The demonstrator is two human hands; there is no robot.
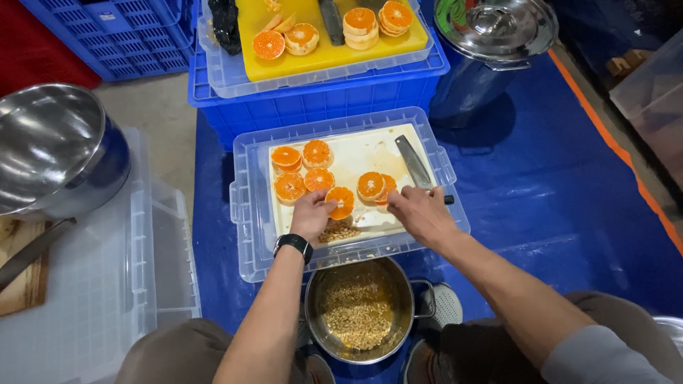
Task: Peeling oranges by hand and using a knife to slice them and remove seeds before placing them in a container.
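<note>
Blue tarp (555, 199) covers the floor, with an orange strip along its right edge. On it sits a clear crate lid (245, 213) bearing a white board (370, 160) with orange halves. Left hand (311, 215) pinches one orange half (342, 202) above a seed pile (340, 231); right hand (421, 212) closes around a knife (413, 162) handle. Below stands a pot (360, 307) of seeds. Beyond, a blue crate (320, 99) carries a yellow board (320, 53).

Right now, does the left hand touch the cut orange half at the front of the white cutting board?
Touching. The head view shows the left hand with fingertips on the cut orange half on the white cutting board.
</note>
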